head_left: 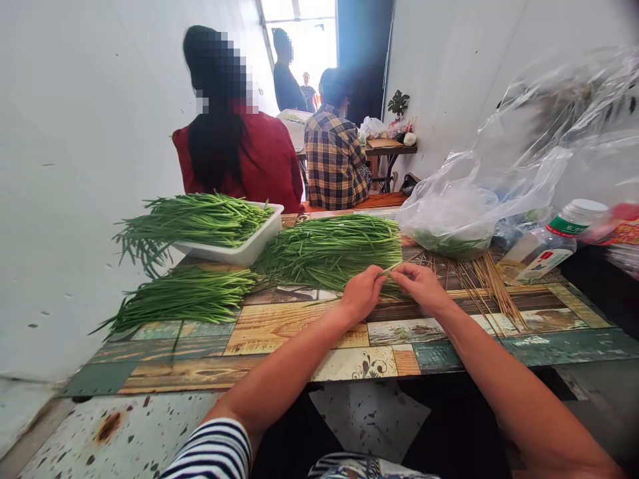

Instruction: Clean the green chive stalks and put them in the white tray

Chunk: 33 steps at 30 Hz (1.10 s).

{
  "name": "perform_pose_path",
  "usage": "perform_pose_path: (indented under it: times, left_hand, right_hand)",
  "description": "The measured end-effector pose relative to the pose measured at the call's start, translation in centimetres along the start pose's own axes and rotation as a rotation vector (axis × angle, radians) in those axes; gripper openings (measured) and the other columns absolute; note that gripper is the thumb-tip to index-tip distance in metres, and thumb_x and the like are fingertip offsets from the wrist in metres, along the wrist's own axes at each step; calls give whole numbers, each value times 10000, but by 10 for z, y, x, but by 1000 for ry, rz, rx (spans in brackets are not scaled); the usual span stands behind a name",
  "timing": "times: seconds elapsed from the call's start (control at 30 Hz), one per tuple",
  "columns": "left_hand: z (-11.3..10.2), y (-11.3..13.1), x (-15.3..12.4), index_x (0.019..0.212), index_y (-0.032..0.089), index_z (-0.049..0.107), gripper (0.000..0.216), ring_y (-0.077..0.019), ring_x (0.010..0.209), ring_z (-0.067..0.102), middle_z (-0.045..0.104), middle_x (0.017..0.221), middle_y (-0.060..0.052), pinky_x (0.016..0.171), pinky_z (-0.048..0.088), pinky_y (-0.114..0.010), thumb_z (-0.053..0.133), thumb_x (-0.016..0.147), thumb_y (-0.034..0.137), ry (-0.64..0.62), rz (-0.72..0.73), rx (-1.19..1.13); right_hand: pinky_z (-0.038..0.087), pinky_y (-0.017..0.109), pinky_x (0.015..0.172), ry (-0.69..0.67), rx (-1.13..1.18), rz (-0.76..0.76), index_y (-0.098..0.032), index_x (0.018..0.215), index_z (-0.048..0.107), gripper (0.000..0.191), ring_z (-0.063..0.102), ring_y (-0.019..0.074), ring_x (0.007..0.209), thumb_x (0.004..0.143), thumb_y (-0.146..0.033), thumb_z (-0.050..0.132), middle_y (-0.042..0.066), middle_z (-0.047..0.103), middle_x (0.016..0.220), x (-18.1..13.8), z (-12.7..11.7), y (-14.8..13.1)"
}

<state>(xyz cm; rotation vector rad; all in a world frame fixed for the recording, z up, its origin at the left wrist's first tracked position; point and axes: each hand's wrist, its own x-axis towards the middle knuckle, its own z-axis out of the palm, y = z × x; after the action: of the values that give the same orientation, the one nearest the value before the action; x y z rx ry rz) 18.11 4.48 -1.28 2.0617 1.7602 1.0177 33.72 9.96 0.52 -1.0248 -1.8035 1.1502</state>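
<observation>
My left hand (363,293) and my right hand (422,286) meet above the table's middle, fingertips closed in a pinch. Between them runs a thin green garlic chive (389,269), gripped by both; how many stalks there are I cannot tell. Just behind my hands lies a broad pile of garlic chives (334,249). A smaller bundle of chives (187,296) rests at the table's left. Behind that bundle, more chives (204,219) overhang the rim of a white plastic tub (264,238). Thin wooden skewers (492,293) are spread to the right of my right hand.
A clear plastic bag (449,206) with greens inside stands at the back right, beside a plastic bottle (554,239) with a green-banded neck. The patterned table (279,326) ends close to my body. People sit beyond it, one in red (269,153), another in plaid (332,156).
</observation>
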Motion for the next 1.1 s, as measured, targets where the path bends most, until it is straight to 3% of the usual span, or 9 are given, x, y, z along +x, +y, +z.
perform_pose_path:
  times: [0.13,0.27,0.33,0.4,0.5,0.57,0.8,1.0,1.1]
  left_hand:
    - [-4,-1,0,909,216,528,155,-158,703,576,607,748,-2,644,398,-243,400,951,292,45,-63,11]
    - [-4,-11,1,903,206,534,148,-154,696,568,599,754,-4,646,399,-245,417,946,284,156,-66,-5]
    - [-2,-14,0,907,206,538,137,-149,716,573,607,777,-4,663,411,-241,433,941,287,192,-39,-11]
    - [-1,-16,0,917,206,543,133,-141,730,576,617,803,-5,685,423,-236,438,940,285,215,-2,-15]
    - [1,-15,-2,934,199,554,150,-130,736,575,632,829,-12,715,436,-231,435,945,288,218,68,-25]
    - [3,-15,-2,940,195,562,167,-130,740,576,639,835,-18,723,442,-232,434,946,301,210,116,-24]
    - [5,-16,-2,920,181,575,183,-130,735,566,633,819,-25,714,443,-234,429,945,290,221,143,-76]
    - [0,-13,-1,879,179,585,174,-123,697,541,610,764,-7,685,423,-228,447,930,271,183,73,-166]
    - [-3,-11,0,851,176,587,192,-117,673,525,593,723,3,664,404,-225,441,930,274,146,76,-204]
  right_hand:
    - [358,243,508,188,264,52,-170,719,605,343,434,91,531,690,-505,671,-12,547,649,13,-13,18]
    - [382,244,522,319,128,3,-173,827,661,377,473,106,576,587,-453,743,5,583,710,13,-26,9]
    - [414,258,560,279,13,-44,-186,775,692,354,520,131,641,547,-447,764,34,631,774,8,-23,-4]
    - [397,255,520,175,-33,19,-181,671,695,347,510,128,601,576,-511,738,44,640,725,2,-15,-15]
    - [288,229,409,43,55,212,-158,625,677,450,402,79,458,632,-608,676,8,559,555,-1,-4,-18]
    - [251,215,387,16,169,259,-151,607,643,456,371,58,428,611,-603,705,-17,522,525,-1,0,-13]
    - [341,201,438,-48,350,180,-134,645,642,382,454,58,484,592,-489,775,-11,577,593,1,0,-4]
    - [370,211,464,-64,267,112,-141,723,668,341,474,76,510,634,-465,730,-7,592,617,-1,0,-7]
    - [364,219,469,1,146,55,-139,738,685,308,456,78,493,667,-439,691,-13,576,590,-1,0,-4]
